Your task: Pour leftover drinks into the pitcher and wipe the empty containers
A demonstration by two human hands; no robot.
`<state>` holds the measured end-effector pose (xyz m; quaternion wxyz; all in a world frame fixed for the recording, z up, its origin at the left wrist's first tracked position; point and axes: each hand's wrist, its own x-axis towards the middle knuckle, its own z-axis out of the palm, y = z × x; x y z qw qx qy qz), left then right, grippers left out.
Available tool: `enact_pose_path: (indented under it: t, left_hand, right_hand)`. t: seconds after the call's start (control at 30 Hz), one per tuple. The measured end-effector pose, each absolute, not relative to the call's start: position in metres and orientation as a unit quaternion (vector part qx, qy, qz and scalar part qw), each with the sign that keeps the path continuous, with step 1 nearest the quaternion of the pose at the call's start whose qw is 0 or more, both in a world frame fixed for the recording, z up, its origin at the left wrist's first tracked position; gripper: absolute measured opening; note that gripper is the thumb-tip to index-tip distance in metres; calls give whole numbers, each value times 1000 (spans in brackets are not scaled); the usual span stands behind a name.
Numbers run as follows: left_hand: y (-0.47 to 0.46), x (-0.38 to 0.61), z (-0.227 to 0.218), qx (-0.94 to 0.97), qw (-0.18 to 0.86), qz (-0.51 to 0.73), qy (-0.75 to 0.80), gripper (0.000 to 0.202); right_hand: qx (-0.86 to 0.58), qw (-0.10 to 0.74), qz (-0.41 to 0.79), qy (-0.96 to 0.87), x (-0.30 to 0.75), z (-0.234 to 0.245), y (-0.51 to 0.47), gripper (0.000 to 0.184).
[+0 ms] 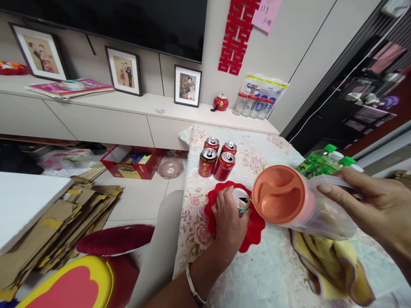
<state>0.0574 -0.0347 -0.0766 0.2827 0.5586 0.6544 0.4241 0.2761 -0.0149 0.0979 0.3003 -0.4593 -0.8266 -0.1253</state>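
In the centre of the frame, an opened can (241,196) is held upright over a red tray (255,235) on the cloth-covered counter (257,278). Its side is clasped by the left hand (228,216), with the fingers and thumb curled around it. At centre right, a clear jug (334,216) with an orange lid (278,194) is held tilted by the right hand (369,201), which is closed on its handle; the lid's edge is brought close to the can's opening, though whether they touch cannot be told. The can is judged light and thin-walled, slick if wet and easily dented, so it is best gripped gently around its side, clear of the opening. The jug is judged stiff and smooth, heavier toward its body if filled, and best taken by the handle; how full it is cannot be made out. Four red cans (224,166) are grouped above the tray, green bottles (317,158) are stood toward the right, and a yellow cloth (334,267) is left crumpled at lower right.
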Motion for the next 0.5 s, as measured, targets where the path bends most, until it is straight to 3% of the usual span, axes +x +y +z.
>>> enact_pose_path:
  t: [0.5]
  left_hand:
    - [-36,57,-77,560,279,428,652,64]
  right_hand:
    - [-479,297,-120,-817,274,100,-17,46]
